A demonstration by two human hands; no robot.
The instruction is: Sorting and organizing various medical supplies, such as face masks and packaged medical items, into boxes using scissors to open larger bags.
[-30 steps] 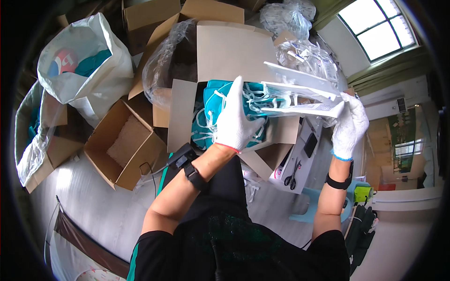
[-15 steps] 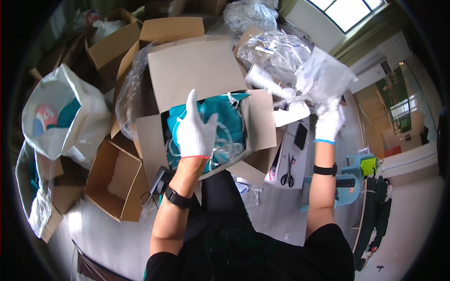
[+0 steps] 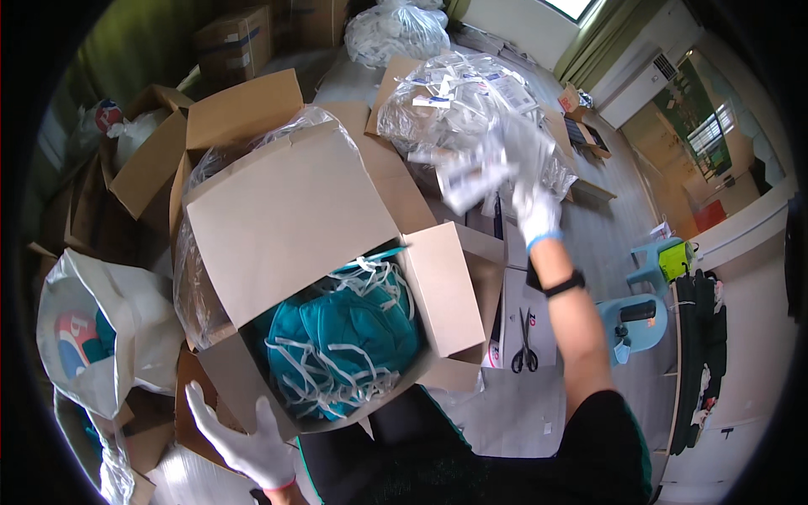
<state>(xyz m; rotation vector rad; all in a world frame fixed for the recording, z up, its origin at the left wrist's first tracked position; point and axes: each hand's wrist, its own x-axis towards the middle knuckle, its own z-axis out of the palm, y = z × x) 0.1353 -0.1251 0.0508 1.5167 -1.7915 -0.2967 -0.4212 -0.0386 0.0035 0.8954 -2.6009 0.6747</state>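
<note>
My left hand (image 3: 248, 439), in a white knit glove, is open with fingers spread beside the near left corner of an open cardboard box (image 3: 290, 223). Inside the box lie bundled teal cloth items (image 3: 353, 324) with white ties. My right hand (image 3: 537, 212), also gloved, is stretched out to the far right, closed on clear plastic bags (image 3: 480, 172) that are smeared by motion. Behind them, a large clear sack (image 3: 450, 93) full of plastic packaging sits in another carton.
Black scissors (image 3: 525, 347) lie on a white carton right of the box. A white woven sack (image 3: 147, 341) stands at the left among open cartons. Blue plastic stools (image 3: 644, 332) are on the right. A knotted clear bag (image 3: 396, 34) sits at the back.
My left hand has moved from over the teal cloth to the near left, outside the box. The right hand has carried the plastic bags toward the large clear sack. The view has shifted.
</note>
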